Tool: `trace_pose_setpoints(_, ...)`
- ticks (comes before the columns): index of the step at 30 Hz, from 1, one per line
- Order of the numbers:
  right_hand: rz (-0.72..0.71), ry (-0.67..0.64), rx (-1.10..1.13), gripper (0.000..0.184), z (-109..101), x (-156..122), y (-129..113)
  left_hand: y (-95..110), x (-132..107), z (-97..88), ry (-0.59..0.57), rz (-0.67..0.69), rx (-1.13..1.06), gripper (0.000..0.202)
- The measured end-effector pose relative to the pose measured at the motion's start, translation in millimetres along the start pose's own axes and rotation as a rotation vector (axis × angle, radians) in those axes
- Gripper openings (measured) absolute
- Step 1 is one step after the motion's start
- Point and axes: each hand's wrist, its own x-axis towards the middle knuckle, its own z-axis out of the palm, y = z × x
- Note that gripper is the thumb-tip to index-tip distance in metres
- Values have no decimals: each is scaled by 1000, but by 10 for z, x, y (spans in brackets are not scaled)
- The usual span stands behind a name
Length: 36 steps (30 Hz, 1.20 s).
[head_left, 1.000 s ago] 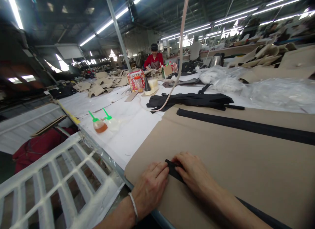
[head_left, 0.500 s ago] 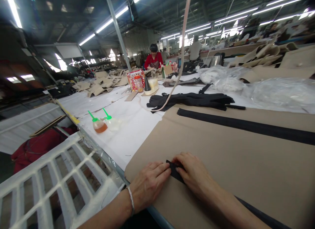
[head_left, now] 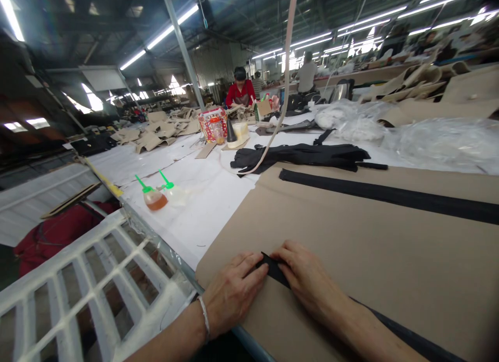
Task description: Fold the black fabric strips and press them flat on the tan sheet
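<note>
A narrow black fabric strip (head_left: pixel 276 271) lies along the near edge of a large beige sheet (head_left: pixel 374 242). My left hand (head_left: pixel 238 284), with a bracelet on its wrist, has its fingertips closed on the strip's left end. Just to the right, my right hand (head_left: pixel 306 279) pinches the same strip between thumb and bent fingers. The strip passes out of sight under my right forearm and shows again at lower right. A second black strip (head_left: pixel 382 196) lies flat across the far part of the sheet.
Two green-tipped squeeze bottles (head_left: pixel 155 198) stand on the white table surface (head_left: pixel 195 211). A pile of black strips (head_left: pixel 300 157) and a hanging hose (head_left: pixel 286 71) are beyond the sheet. At lower left is a white slatted rack (head_left: pixel 78 289). A person in red (head_left: pixel 239 92) works farther back.
The view has shifted slightly. Both hands stay at the strip's left end, with only small finger movements; the right fingertips sit a little closer to the left ones.
</note>
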Motion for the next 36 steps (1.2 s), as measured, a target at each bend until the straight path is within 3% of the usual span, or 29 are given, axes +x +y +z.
trace_pose_setpoints(16, -181, 32, -284, 32, 52, -138, 12, -4, -32, 18, 5, -6, 45, 31)
trace_pose_setpoints(27, -111, 37, -214, 38, 26, -89, 0, -22, -32, 18, 13, -17, 37, 33)
trace_pose_setpoints(36, -237, 75, -347, 41, 63, -129, 11, -10, -31, 24, 14, -39, 10, 33)
